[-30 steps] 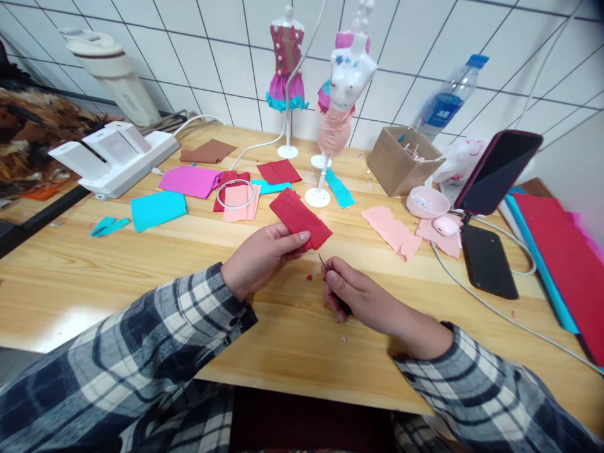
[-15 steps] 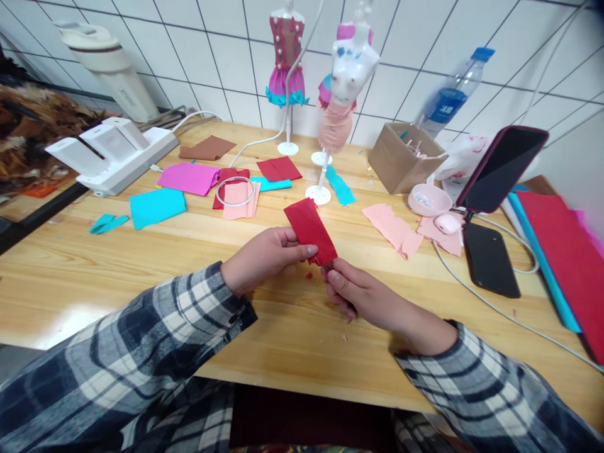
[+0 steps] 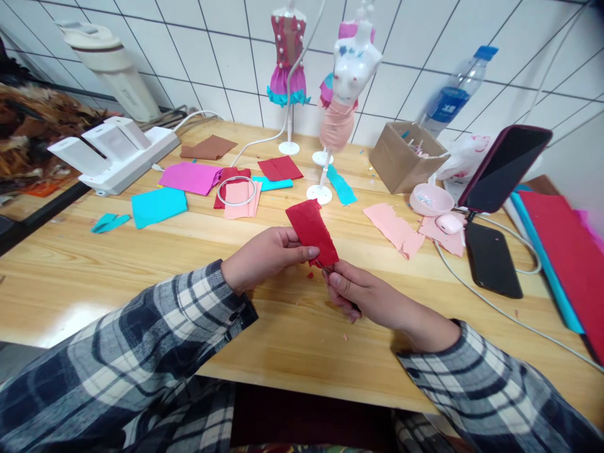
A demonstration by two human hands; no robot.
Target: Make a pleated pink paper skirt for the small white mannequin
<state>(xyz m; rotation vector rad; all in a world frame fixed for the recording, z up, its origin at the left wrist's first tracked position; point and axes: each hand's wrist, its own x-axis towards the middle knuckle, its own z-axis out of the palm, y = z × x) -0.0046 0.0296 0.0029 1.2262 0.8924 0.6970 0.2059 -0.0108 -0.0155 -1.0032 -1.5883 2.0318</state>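
Observation:
My left hand point(image 3: 264, 257) pinches a small red piece of fabric point(image 3: 311, 230) between thumb and fingers, holding it up just above the wooden table point(image 3: 141, 264). My right hand point(image 3: 365, 296) is closed around small scissors point(image 3: 325, 269), whose tips sit at the lower edge of the red piece. Most of the scissors is hidden inside the fist. A tiny red scrap point(image 3: 309, 275) lies on the table under the hands.
Coloured fabric pieces point(image 3: 158, 206) and a white ring point(image 3: 235, 190) lie at the back left. Two small mannequins point(image 3: 346, 82) stand behind. A cardboard box point(image 3: 401, 157), pink bowl point(image 3: 429, 200), two phones point(image 3: 493, 258), a cable and red sheets point(image 3: 566, 251) fill the right. A white device point(image 3: 113, 154) sits far left.
The left hand turned the red piece more upright and brought it toward the right hand. The scissor tips, free a second ago, now meet its lower edge.

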